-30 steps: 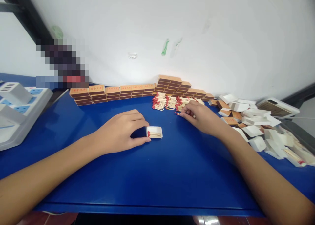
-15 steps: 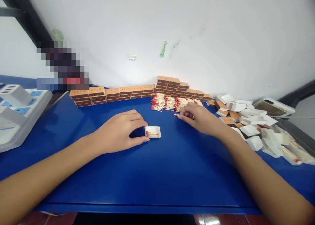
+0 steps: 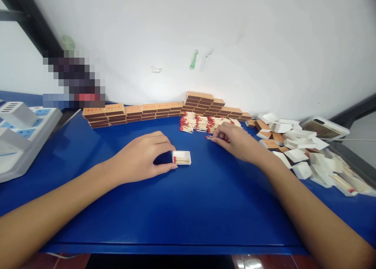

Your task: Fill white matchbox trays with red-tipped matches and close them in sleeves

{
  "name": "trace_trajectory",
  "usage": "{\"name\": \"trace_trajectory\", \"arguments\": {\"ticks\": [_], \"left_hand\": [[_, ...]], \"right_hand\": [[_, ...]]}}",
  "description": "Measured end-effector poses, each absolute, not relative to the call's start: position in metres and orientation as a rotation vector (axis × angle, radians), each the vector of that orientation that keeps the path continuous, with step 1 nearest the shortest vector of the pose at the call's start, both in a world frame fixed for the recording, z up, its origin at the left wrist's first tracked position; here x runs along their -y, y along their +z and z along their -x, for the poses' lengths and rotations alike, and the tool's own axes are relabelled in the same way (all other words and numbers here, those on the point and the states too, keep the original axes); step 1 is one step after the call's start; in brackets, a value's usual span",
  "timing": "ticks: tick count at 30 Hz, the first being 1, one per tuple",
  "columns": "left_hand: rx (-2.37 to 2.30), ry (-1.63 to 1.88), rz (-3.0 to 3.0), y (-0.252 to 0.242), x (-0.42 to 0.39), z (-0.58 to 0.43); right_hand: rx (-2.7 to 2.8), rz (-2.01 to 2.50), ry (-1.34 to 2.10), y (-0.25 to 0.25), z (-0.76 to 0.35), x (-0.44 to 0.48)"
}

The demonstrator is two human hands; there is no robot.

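Observation:
My left hand (image 3: 143, 155) grips the left end of a small white matchbox tray (image 3: 185, 154) between thumb and fingers. Inside that tray lie several red-headed matches (image 3: 181, 160), heads toward my left hand. My right hand (image 3: 232, 139) is closed in a pinch on a few matches (image 3: 208, 137), whose red heads stick out to the left of the fingertips. Just behind it, a pile of loose matches (image 3: 201, 123) lies in clumps on the blue table (image 3: 176, 206).
Printed matchboxes (image 3: 114, 109) stand stacked along the wall. At right is a heap of white trays (image 3: 297, 155) and brown sleeves (image 3: 269, 144), with a phone-like white object (image 3: 324, 128) behind. A white power strip (image 3: 38, 143) sits at the left.
Both hands keep nearly the same places and grips. The whole view has shifted very slightly; the right fingertips stay on the matches in front of the pile.

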State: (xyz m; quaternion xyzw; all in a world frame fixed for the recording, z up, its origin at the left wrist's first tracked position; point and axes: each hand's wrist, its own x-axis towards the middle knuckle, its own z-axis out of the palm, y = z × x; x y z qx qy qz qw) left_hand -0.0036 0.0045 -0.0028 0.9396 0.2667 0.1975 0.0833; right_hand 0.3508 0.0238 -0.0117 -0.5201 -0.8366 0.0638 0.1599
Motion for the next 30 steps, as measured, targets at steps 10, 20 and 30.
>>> {"name": "trace_trajectory", "arguments": {"ticks": [10, 20, 30], "left_hand": [[-0.794, 0.592, -2.796, -0.002, -0.005, 0.003], [-0.806, 0.666, -2.797, -0.003, 0.0, -0.005], [-0.786, 0.68, -2.791, -0.005, 0.0, -0.008]], "right_hand": [[2.385, 1.489, 0.206, -0.015, -0.353, -0.027], [2.351, 1.24, 0.318, 0.005, -0.28, 0.023], [2.538, 1.238, 0.083, -0.009, -0.263, 0.03]]}}
